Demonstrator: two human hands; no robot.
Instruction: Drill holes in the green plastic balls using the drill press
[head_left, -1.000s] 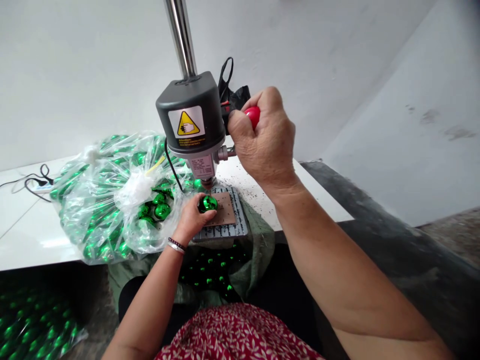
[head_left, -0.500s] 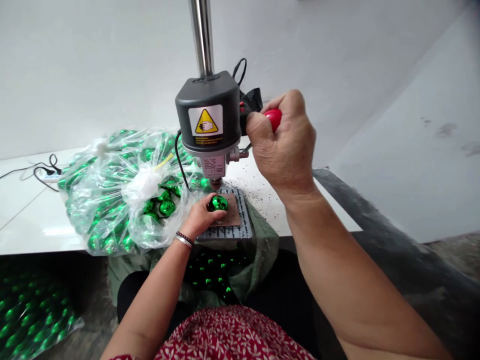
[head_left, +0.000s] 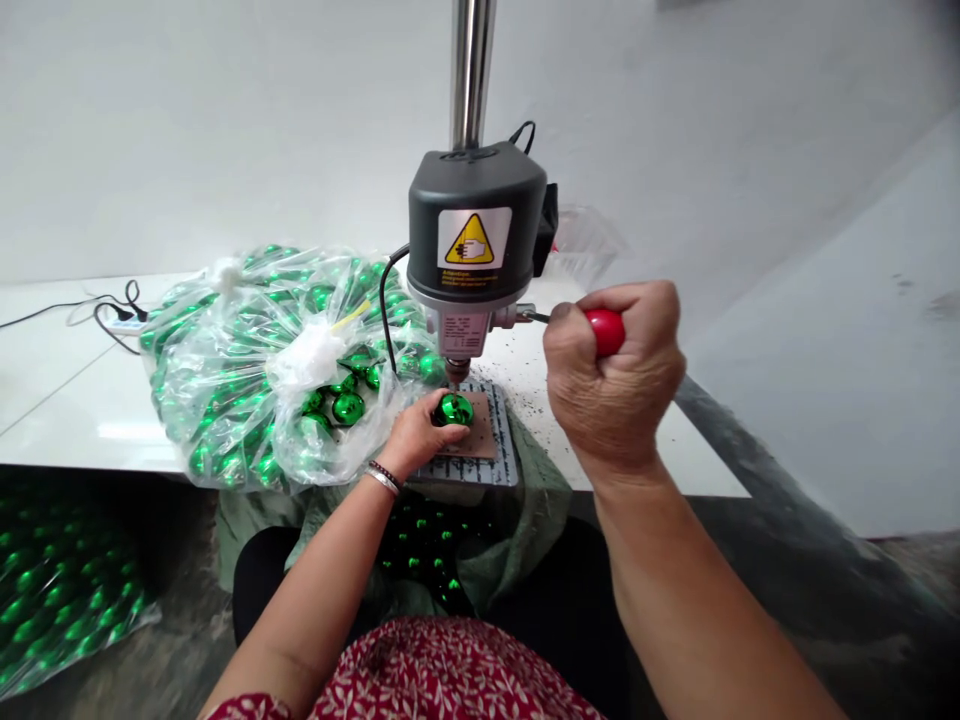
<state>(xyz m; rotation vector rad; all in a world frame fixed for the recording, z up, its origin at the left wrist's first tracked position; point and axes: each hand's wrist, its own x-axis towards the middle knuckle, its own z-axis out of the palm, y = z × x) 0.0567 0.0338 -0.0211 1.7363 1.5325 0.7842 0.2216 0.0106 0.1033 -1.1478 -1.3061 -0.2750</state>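
My left hand [head_left: 417, 436] grips a shiny green ball [head_left: 456, 409] between thumb and fingers, on a brown board [head_left: 481, 438] atop the grey drill base [head_left: 507, 462]. Right above the ball is the chuck [head_left: 457, 369] of a black and grey bench drill [head_left: 477, 220] with a yellow warning sticker. Whether the bit touches the ball I cannot tell. My right hand [head_left: 619, 390] is closed around the red knob [head_left: 606, 332] of the drill's feed lever, to the right of the drill head.
A clear plastic bag [head_left: 247, 380] full of green balls lies left of the drill. Another bag [head_left: 67, 590] of them is at lower left. Green cloth [head_left: 536, 500] hangs at the table edge, with balls below. Dark crumbs dot the white table [head_left: 67, 400]. A black cable [head_left: 390, 300] runs beside the drill.
My right hand has pulled the lever's red knob downward. The whole view has shifted, so the drill sits further right. My left hand keeps hold of the ball beneath the chuck.
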